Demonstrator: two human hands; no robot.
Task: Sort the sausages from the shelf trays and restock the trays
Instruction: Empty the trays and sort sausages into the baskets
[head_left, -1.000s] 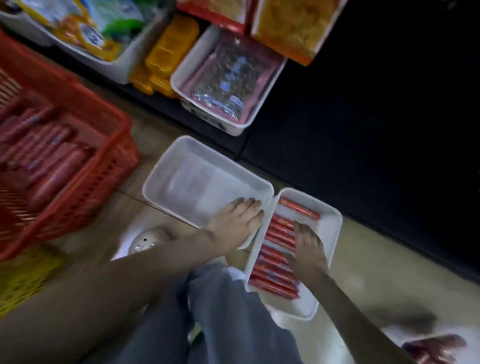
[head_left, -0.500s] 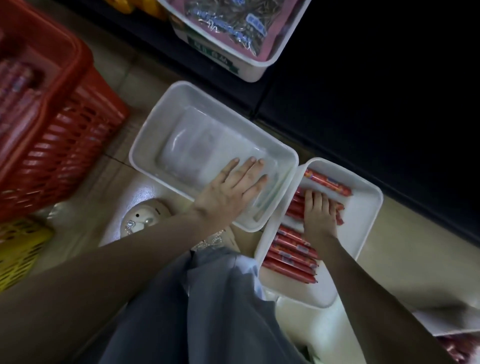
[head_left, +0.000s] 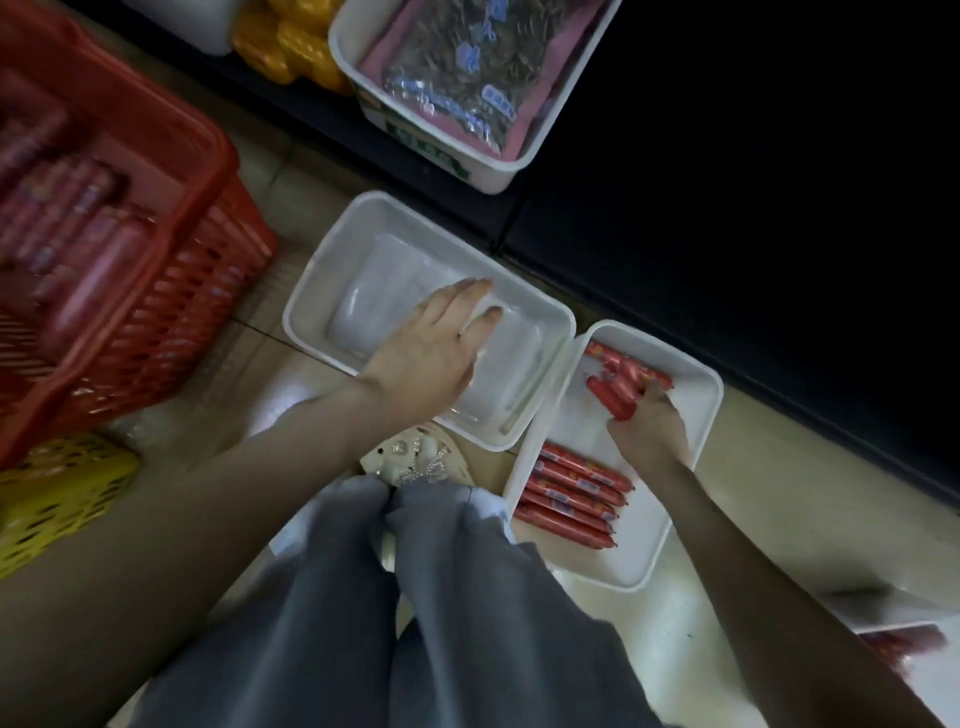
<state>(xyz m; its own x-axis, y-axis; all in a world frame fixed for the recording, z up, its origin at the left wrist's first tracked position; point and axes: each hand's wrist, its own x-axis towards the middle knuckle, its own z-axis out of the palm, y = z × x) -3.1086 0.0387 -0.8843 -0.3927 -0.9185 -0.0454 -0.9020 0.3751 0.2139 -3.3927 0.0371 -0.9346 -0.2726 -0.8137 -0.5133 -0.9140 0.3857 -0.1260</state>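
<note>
The right hand (head_left: 647, 428) is gripping a bunch of sausages (head_left: 615, 397) at the far end of the narrow tray (head_left: 693, 415) on the floor (head_left: 779, 467). It is best lifting them together, level, while the left hand (head_left: 426, 358), lying open, is steadying the empty tray (head_left: 317, 291). Earlier the right hand was lying flat.

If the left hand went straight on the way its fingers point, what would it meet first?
The left hand would probably meet the far wall of the white tray it lies in, though its height is unclear.
</note>
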